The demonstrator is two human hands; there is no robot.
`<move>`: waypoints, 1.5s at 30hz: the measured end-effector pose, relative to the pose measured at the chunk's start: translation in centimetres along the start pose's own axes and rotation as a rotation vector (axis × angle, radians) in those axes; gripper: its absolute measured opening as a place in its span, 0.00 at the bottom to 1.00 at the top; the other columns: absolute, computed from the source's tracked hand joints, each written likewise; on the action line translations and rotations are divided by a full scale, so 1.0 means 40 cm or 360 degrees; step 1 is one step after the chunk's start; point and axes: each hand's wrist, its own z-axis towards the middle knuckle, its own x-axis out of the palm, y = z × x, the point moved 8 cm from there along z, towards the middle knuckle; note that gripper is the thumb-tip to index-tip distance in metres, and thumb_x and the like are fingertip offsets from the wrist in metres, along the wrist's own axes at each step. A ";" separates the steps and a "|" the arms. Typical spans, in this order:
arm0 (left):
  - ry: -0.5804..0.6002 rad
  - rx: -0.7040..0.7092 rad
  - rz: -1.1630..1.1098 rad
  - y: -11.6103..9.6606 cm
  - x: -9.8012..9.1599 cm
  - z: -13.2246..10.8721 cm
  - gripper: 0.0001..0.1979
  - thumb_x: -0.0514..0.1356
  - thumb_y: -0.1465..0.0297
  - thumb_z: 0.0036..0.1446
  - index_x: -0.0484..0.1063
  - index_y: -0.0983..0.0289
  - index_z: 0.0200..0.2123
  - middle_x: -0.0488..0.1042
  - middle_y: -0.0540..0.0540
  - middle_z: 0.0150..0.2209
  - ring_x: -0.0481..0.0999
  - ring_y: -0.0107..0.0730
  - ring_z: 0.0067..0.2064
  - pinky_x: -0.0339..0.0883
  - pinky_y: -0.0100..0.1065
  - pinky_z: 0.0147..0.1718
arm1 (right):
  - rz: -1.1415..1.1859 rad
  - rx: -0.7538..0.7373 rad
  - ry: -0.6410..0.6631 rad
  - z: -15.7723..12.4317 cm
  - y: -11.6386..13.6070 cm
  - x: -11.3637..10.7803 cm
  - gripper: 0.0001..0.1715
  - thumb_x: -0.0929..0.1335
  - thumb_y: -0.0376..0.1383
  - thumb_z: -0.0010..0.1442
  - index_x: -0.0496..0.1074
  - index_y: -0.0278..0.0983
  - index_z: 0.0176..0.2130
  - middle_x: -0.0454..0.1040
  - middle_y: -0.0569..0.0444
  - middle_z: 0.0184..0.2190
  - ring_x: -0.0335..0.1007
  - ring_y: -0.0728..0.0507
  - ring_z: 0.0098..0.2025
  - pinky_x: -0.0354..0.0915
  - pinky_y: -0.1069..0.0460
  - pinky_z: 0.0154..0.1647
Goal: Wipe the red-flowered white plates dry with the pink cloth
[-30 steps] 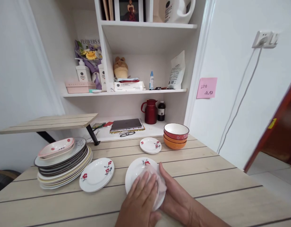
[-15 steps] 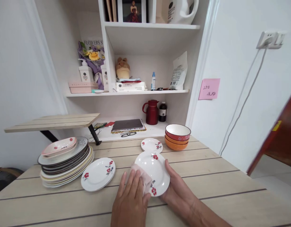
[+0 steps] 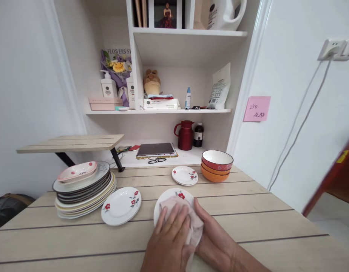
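Observation:
My right hand (image 3: 216, 236) grips the right edge of a white plate (image 3: 163, 197) with red flowers, held tilted over the table. Over the plate's face my left hand (image 3: 171, 236) presses a crumpled pale pink cloth (image 3: 195, 223), its fingers stretched along the fabric. The cloth covers most of the plate and hangs past its lower right edge. To the left lie matching flowered plates (image 3: 120, 206), stacked on the table. Behind the held plate sits a small pile of smaller flowered plates (image 3: 184, 175).
A tall stack of plates (image 3: 84, 198) with an oblong pink-spotted dish (image 3: 77, 171) on top stands at left, near a raised wooden shelf (image 3: 72, 142). Nested bowls (image 3: 215, 173) stand back right. Behind are eyeglasses (image 3: 156, 160), a laptop (image 3: 156, 149) and a red jug (image 3: 186, 135).
My left hand has slid the cloth right and across the plate, covering more of it. The plate appears lower and farther left. The whole view has shifted slightly.

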 end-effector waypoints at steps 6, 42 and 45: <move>0.0180 -0.0174 0.0047 0.039 0.014 -0.014 0.27 0.53 0.68 0.62 0.56 0.58 0.64 0.60 0.51 0.65 0.60 0.37 0.64 0.61 0.42 0.58 | -0.0017 0.0013 -0.0030 0.011 -0.015 -0.011 0.36 0.62 0.54 0.62 0.67 0.30 0.57 0.77 0.41 0.48 0.71 0.38 0.51 0.59 0.45 0.56; 0.0357 0.0055 -0.0230 0.002 0.080 -0.051 0.30 0.56 0.75 0.53 0.60 0.56 0.60 0.60 0.46 0.64 0.57 0.36 0.65 0.60 0.43 0.60 | 0.0095 0.0039 0.0020 0.016 0.018 -0.016 0.40 0.61 0.56 0.61 0.70 0.24 0.52 0.79 0.39 0.42 0.73 0.38 0.49 0.59 0.47 0.56; 0.0320 0.0030 -0.0178 0.010 0.072 -0.049 0.28 0.57 0.73 0.53 0.62 0.55 0.59 0.62 0.46 0.64 0.59 0.35 0.64 0.58 0.41 0.60 | 0.0087 0.0036 0.0016 0.018 0.020 -0.020 0.40 0.61 0.56 0.61 0.70 0.25 0.53 0.79 0.40 0.42 0.73 0.38 0.49 0.59 0.45 0.56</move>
